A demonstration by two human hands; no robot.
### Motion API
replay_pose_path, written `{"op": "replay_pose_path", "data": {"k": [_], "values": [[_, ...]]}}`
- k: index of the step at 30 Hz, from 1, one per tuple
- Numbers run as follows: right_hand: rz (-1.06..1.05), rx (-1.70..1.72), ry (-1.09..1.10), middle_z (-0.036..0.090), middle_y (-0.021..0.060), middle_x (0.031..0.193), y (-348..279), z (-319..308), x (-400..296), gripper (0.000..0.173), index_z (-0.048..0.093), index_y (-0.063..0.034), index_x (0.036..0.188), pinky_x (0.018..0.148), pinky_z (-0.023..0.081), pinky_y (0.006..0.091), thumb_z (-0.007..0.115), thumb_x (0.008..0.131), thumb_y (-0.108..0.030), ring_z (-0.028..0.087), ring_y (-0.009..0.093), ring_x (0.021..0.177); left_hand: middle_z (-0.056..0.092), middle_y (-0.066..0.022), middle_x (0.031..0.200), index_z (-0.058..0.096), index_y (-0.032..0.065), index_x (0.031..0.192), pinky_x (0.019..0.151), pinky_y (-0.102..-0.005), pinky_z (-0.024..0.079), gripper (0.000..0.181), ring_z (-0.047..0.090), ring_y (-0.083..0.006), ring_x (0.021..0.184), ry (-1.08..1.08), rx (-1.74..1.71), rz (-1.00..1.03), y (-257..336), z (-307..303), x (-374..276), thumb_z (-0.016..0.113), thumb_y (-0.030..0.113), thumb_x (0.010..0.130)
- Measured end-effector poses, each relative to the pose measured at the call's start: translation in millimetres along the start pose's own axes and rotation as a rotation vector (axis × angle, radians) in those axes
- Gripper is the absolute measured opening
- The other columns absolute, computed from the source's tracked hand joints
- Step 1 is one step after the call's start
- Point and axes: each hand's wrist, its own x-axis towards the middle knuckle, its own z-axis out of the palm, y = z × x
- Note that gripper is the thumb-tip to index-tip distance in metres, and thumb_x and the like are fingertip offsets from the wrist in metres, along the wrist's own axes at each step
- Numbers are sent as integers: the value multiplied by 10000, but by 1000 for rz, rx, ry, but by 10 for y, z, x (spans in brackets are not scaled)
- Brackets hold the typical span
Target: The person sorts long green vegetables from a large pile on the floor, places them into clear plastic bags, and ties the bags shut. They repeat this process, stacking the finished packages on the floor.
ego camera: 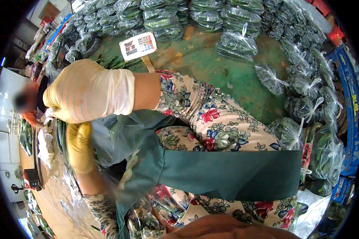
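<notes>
My right hand (83,92) wears a pale, striped knit glove with a yellow coating. It reaches leftward across the upper view, its fingers curled downward; whether they hold anything is hidden. Just below it is my left hand (79,146) in a yellow-coated glove, fingers bent towards the right hand. What lies between the two hands cannot be seen. Right of the gloves spreads a clear plastic bag (113,137), partly covered by the right wrist. Several long, dark green cucumbers (60,136) show just left of the left hand.
A scale display (138,46) stands on a post beyond the right wrist. Bagged green produce (163,21) is stacked along the back, with more tied bags (306,85) at right. A person (30,116) in orange is at left. A blue crate (348,113) edges the right.
</notes>
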Motion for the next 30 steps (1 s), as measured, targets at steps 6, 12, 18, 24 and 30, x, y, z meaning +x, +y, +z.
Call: {"op": "replay_pose_path", "data": {"k": [6, 12, 18, 24, 30], "values": [[-263, 397, -38, 641, 120, 698, -187, -302, -118, 311, 670, -104, 873, 658, 512, 432, 666, 778, -400, 661, 338, 727, 584, -40, 1038, 583, 19, 1100, 825, -331, 442, 327, 543, -150, 914, -335, -480, -132, -65, 44, -113, 610, 302, 939], [-183, 75, -130, 652, 126, 742, 151, 17, -27, 385, 661, -95, 923, 684, 521, 433, 671, 768, -448, 663, 344, 765, 565, -28, 892, 575, 41, 1026, 703, -306, 437, 294, 521, -139, 799, -510, 411, -38, -272, 147, -23, 660, 290, 896], [-411, -126, -178, 657, 133, 776, 81, 135, 197, 443, 653, -88, 962, 703, 526, 435, 674, 757, -480, 662, 348, 790, 569, -29, 740, 595, 38, 1054, 544, -273, 407, 276, 523, -127, 630, -342, -245, -218, 2, 359, 137, 643, 257, 894], [378, 449, -196, 686, 99, 742, 682, -603, -627, 393, 698, -80, 836, 617, 507, 365, 698, 816, -473, 663, 245, 673, 624, -24, 732, 624, 74, 980, 456, -236, 383, 417, 505, -101, 505, -229, -404, -441, 388, 1017, 336, 563, 485, 943], [110, 649, 87, 701, 89, 878, 378, -542, -851, 215, 691, -86, 998, 737, 534, 337, 692, 872, -259, 692, 248, 826, 595, -4, 761, 643, 22, 1092, 495, -227, 362, 469, 478, -68, 568, -461, -357, -368, 341, 951, 502, 698, 425, 857]]}}
